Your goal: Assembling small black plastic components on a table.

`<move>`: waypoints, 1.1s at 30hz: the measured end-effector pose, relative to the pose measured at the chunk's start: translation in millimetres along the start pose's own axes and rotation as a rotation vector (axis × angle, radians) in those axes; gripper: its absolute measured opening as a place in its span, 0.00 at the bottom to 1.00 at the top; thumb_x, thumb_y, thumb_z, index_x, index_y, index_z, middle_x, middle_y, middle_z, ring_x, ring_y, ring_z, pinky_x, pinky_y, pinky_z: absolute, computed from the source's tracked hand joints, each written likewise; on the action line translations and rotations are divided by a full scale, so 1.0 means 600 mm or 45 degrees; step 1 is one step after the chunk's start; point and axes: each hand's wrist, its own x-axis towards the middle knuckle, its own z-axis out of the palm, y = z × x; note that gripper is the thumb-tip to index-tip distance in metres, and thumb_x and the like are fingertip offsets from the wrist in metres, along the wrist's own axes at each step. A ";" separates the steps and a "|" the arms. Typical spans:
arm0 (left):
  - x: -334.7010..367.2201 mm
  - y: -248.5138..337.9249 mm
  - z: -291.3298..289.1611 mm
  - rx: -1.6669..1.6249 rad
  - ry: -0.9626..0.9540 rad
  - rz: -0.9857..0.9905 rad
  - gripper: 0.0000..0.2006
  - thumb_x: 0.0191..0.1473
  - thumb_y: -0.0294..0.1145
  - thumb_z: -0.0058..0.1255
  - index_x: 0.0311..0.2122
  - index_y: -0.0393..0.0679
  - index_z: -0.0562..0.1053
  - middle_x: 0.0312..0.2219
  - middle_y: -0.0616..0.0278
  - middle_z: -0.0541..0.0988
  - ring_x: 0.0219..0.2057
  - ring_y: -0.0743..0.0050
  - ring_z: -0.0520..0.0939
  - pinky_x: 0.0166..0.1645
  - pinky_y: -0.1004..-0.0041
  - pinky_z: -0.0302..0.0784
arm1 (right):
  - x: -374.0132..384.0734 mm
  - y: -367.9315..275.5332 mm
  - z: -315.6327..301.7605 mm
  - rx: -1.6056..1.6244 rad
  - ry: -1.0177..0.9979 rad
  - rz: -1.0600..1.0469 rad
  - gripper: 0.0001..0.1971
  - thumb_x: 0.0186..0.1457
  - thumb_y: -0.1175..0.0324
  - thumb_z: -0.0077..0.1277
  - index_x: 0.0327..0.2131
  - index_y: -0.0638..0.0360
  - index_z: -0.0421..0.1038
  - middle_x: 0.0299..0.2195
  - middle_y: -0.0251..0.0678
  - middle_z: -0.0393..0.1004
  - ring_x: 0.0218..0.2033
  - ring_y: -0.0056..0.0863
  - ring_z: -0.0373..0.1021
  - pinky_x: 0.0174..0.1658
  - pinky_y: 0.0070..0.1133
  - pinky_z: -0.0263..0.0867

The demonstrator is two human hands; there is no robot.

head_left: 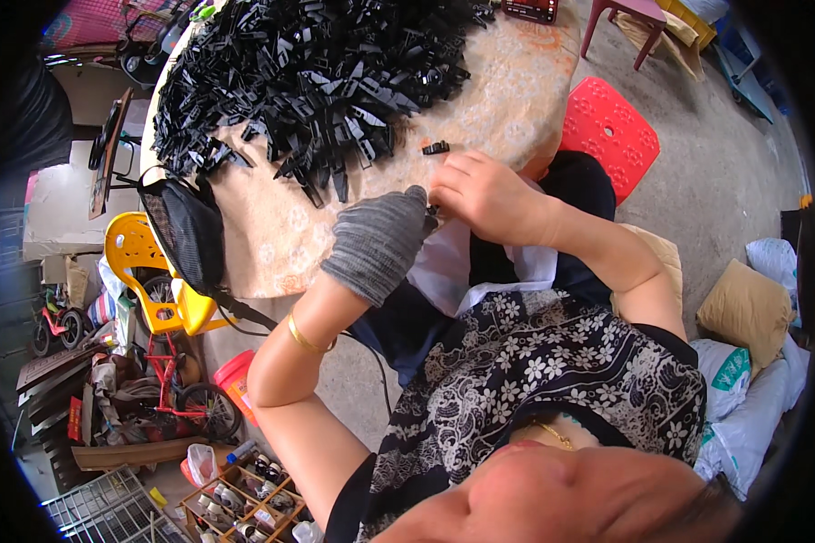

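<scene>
My left hand [380, 237], in a grey knit glove, is closed at the near edge of the round table. My right hand [487, 195], bare, meets it fingertip to fingertip. Between them a bit of a small black plastic part [433, 211] shows; the fingers cover most of it, so its shape cannot be made out. Just beyond my right fingers a single black plastic piece [436, 147] lies on the cloth. A big heap of black plastic clip-like pieces [308, 86] spreads over the far left of the table, its loose edge lying beyond my left hand.
A patterned beige cloth [281, 240] covers the table. A phone [530, 9] lies at its far edge. A black mesh bag [183, 231] hangs at the left, by a yellow chair [145, 271]. A red stool [611, 136] stands right; sacks [743, 312] lie farther right.
</scene>
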 end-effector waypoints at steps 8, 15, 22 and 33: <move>0.014 -0.007 0.003 -0.050 0.051 0.165 0.11 0.46 0.37 0.53 0.29 0.40 0.70 0.19 0.51 0.75 0.22 0.52 0.78 0.26 0.61 0.71 | -0.009 0.005 -0.011 0.162 0.096 0.118 0.06 0.44 0.68 0.50 0.27 0.58 0.69 0.28 0.34 0.68 0.34 0.33 0.67 0.41 0.27 0.63; 0.018 -0.007 0.007 -0.062 0.026 0.128 0.12 0.49 0.39 0.53 0.29 0.40 0.70 0.19 0.49 0.76 0.24 0.49 0.79 0.28 0.59 0.72 | -0.016 0.002 0.003 -0.013 0.216 0.061 0.07 0.44 0.68 0.50 0.29 0.57 0.71 0.31 0.33 0.70 0.36 0.32 0.68 0.42 0.28 0.62; 0.014 -0.024 0.013 -0.194 -0.029 -0.029 0.16 0.49 0.41 0.55 0.37 0.39 0.71 0.23 0.48 0.78 0.27 0.50 0.80 0.31 0.62 0.74 | -0.023 0.016 -0.009 0.314 0.151 0.149 0.10 0.41 0.71 0.56 0.31 0.56 0.73 0.31 0.32 0.72 0.37 0.33 0.69 0.41 0.27 0.61; -0.034 -0.016 0.070 -0.672 0.195 0.020 0.37 0.43 0.39 0.62 0.59 0.47 0.59 0.31 0.51 0.77 0.31 0.53 0.80 0.36 0.66 0.75 | 0.012 0.016 -0.006 0.678 -0.201 0.218 0.09 0.39 0.65 0.62 0.25 0.57 0.76 0.24 0.34 0.73 0.31 0.37 0.70 0.38 0.29 0.63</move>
